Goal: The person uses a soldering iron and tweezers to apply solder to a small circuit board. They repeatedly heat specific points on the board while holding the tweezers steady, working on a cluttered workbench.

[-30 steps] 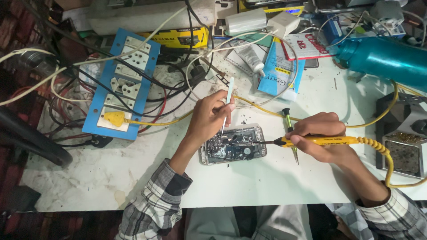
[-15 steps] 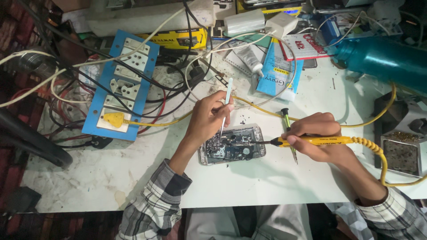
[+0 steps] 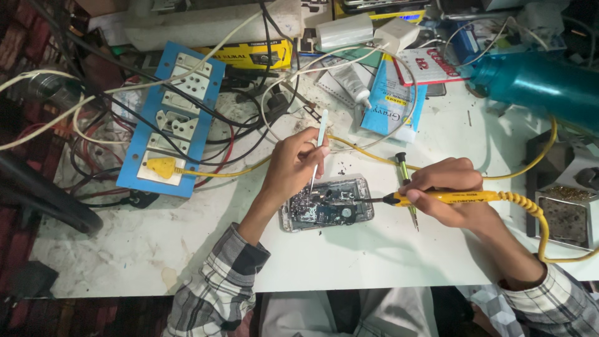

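An opened phone [image 3: 327,206] with its circuit board bare lies on the white table [image 3: 125,249] in front of me. My left hand [image 3: 293,163] holds thin metal tweezers [image 3: 317,150], their tips down on the board. My right hand [image 3: 450,192] grips a yellow soldering iron [image 3: 446,197] whose dark tip reaches the phone's right side. A yellow coiled cable [image 3: 543,224] runs from the iron off to the right.
A blue switch-and-socket board [image 3: 175,118] with a yellow plug sits at left among tangled wires. A small screwdriver [image 3: 407,187] lies by my right hand. A teal heat gun [image 3: 536,81], a blue box [image 3: 390,100], a white tube and an iron stand [image 3: 561,212] crowd the back and right.
Both hands stay on the phone; the iron's tip and the tweezers have shifted only slightly on the board.
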